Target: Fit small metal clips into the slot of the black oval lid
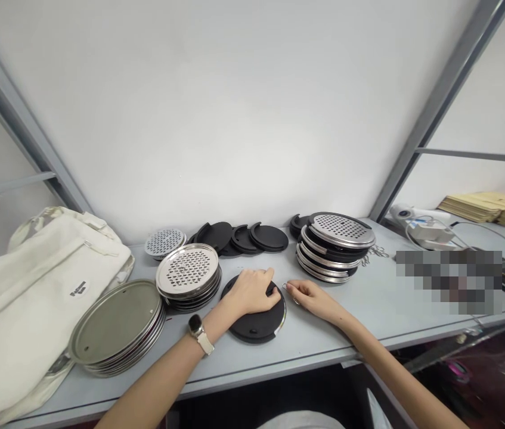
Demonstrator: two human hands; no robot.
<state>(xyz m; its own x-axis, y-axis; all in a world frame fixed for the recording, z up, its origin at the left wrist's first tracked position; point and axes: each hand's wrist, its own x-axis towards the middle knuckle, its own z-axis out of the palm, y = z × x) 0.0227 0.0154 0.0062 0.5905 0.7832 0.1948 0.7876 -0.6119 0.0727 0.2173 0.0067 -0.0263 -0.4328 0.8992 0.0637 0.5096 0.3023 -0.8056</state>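
Observation:
A black round disc [254,325] with a small hole and a thin shiny rim lies flat near the shelf's front edge. My left hand [254,290] grips it from above with bent fingers. Just right of the disc, my right hand [308,295] pinches a small bent metal wire [285,286] close to the disc's edge; whether they touch I cannot tell. Left of the disc stands a stack of perforated metal discs [188,271]. To the right is a taller pile of perforated silver discs [344,229] alternating with black ones, with several metal hooks [375,252] beside it.
Round metal plates [118,322] are stacked at left, beside a cream bag [46,286]. Several black discs [270,237] and a smaller grater stack [165,241] line the wall. Cables, a white device [431,229] and cardboard stacks [476,205] occupy the right, past a metal post [440,113].

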